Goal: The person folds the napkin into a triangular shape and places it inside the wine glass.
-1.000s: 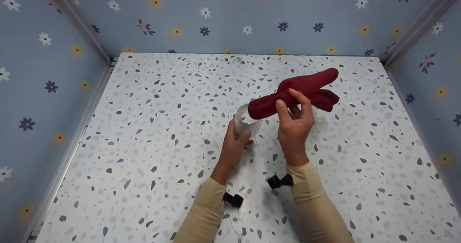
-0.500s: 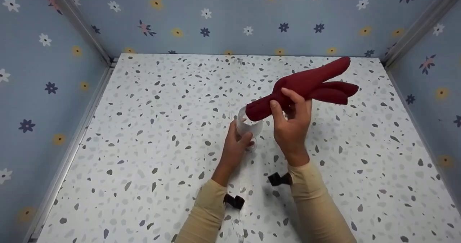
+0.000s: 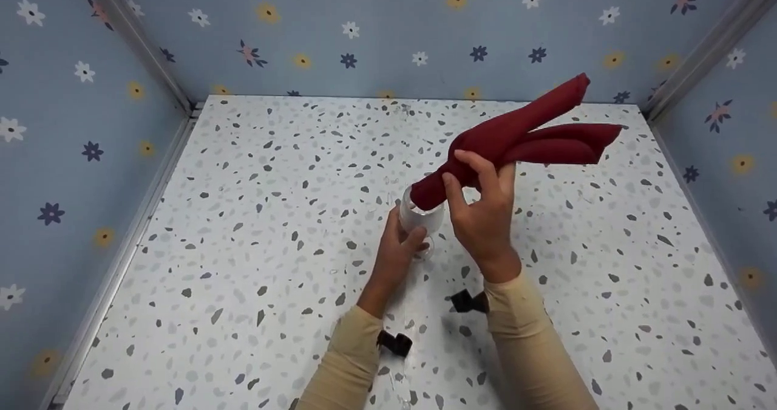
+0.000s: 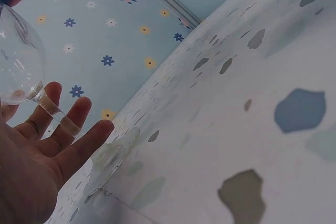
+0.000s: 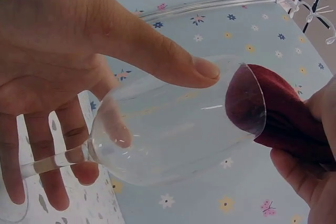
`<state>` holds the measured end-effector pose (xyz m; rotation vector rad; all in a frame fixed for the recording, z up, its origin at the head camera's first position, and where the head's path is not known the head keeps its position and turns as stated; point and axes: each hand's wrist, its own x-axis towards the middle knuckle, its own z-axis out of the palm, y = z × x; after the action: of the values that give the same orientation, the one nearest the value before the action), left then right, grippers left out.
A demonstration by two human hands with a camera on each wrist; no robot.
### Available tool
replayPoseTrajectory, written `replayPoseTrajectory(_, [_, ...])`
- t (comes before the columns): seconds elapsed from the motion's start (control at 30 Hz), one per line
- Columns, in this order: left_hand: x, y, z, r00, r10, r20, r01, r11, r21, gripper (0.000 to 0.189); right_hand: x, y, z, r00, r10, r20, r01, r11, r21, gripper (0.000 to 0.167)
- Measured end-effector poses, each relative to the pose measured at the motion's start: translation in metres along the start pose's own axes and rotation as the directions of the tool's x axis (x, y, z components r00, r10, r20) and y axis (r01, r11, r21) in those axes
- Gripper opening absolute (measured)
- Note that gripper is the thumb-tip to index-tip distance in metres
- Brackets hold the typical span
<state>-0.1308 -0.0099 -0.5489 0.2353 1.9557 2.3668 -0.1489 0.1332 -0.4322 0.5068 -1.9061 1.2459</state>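
Note:
My left hand (image 3: 408,235) grips a clear wine glass (image 3: 420,214) by the bowl and stem, tilted, with its foot (image 4: 112,157) low by the tabletop. In the right wrist view the thumb (image 5: 157,51) lies across the bowl of the glass (image 5: 178,129) and the fingers curl round the stem. My right hand (image 3: 472,176) pinches a dark red folded napkin (image 3: 528,133) near its lower end. That rolled end sits at the glass's mouth, just inside the rim (image 5: 252,103). The napkin's free points fan up and to the right.
The white speckled tabletop (image 3: 255,228) is boxed in by blue floral walls (image 3: 376,27) at the left, back and right, with metal rails in the corners. Black wrist straps (image 3: 394,342) show on both beige sleeves.
My right hand has tipped the napkin more upright, so its free points have risen and spread, and its lower end has pushed further into the glass's mouth. The left hand and glass have barely moved.

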Motion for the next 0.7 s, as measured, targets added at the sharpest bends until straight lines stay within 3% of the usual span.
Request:
replayPoseTrajectory(0.4, [0.0019, 0.0009, 0.0007, 1.000, 0.021, -0.007, -0.021, 1.000, -0.017, 0.100, 0.0028, -0.0021, 0.0049, 0.992, -0.083, 0.093, 0.087, 0.995, -0.046, 0.033])
replayPoseTrajectory(0.57, [0.0012, -0.0015, 0.0000, 1.000, 0.016, 0.015, -0.016, 1.000, -0.009, 0.088, -0.0022, -0.0018, 0.0037, 0.992, -0.072, 0.103, 0.075, 0.997, -0.027, 0.033])
replayPoseTrajectory(0.7, [0.0011, -0.0023, -0.0006, 1.000, 0.011, 0.013, -0.011, 1.000, -0.005, 0.092, -0.0038, -0.0017, 0.0035, 0.994, -0.054, 0.099, 0.056, 0.998, -0.012, 0.032])
